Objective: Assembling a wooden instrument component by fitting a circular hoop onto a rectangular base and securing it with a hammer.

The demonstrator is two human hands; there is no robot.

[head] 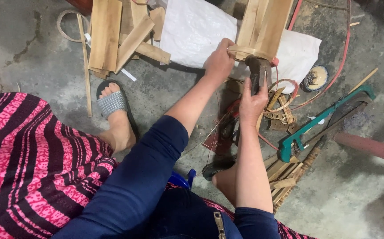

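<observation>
Left hand [220,62] grips wooden frame [263,28] end; right hand [252,102] clenches hammer [259,73] just below.

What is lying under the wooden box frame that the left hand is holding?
Under the pale wooden box frame lies a white woven plastic sack on the grey concrete floor. The left hand and the frame cover the sack's middle, so anything there is hidden.

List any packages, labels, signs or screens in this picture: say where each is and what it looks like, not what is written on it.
White sack: flat on the floor at top centre, under the wooden frame; woven, plain white.
Round tin: on the floor right of the sack; open, blue rim, small dark bits inside.
No labels, signs or screens show.
</observation>
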